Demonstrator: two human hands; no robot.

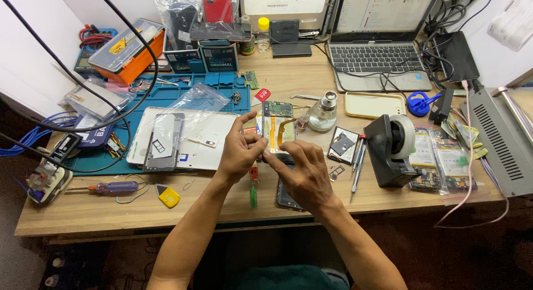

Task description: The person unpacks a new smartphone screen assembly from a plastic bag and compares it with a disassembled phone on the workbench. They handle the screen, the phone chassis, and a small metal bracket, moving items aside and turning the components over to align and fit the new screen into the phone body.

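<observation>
An opened phone (276,129) with its circuit board and an orange flex cable exposed lies at the middle of the wooden desk (89,209). My left hand (239,151) grips its left edge, thumb and forefinger spread along the side. My right hand (302,173) rests over its lower end, fingertips pinched on the bottom edge. A dark phone screen (286,198) lies partly under my right hand. A small green-and-red screwdriver (253,187) sits between my wrists.
A white tablet back (208,151) and a clear bag lie left on a blue mat (130,104). A black tape dispenser (391,148), tweezers, a glass bottle (323,112), a laptop (380,43), an orange toolbox (127,51) and bagged batteries (444,157) surround the phone.
</observation>
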